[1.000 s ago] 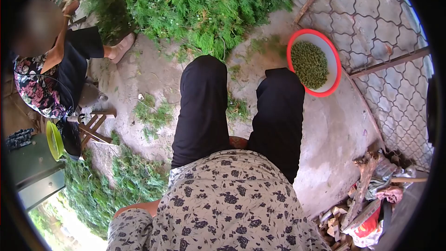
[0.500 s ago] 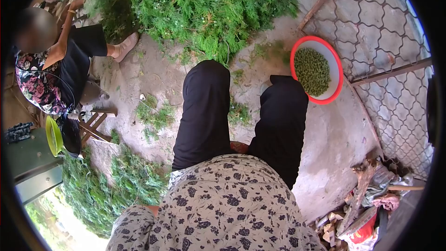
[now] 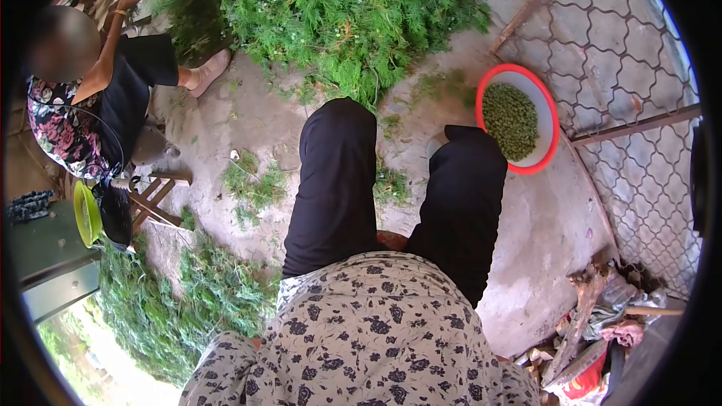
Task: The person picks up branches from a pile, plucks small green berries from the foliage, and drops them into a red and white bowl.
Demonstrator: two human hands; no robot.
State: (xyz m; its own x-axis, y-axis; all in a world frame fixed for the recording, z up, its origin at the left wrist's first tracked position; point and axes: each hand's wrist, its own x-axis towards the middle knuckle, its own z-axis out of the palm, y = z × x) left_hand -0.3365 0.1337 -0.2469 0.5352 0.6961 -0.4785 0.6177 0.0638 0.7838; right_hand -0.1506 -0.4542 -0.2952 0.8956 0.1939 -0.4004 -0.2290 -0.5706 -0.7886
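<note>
Neither my left hand nor my right hand shows in the head view. My knees in black trousers (image 3: 336,173) and my flowered shirt (image 3: 368,323) fill the lower middle. Beyond my knees lies a large heap of green branches (image 3: 353,15). A white basin with a red rim (image 3: 551,131) stands on the ground beside the knee on the right of the view, partly filled with small green pieces (image 3: 511,120).
At the left a person (image 3: 68,124) sits on a wooden stool (image 3: 156,199), one arm stretched forward. Near them is a yellow-green basin (image 3: 87,214). More branches (image 3: 180,301) lie lower left. A wire mesh panel (image 3: 617,68) and a scrap pile (image 3: 590,331) are at right.
The whole view has shifted slightly, with the basin and the fence a little lower. The seated person's raised arm has moved a little. My hands stay out of sight.
</note>
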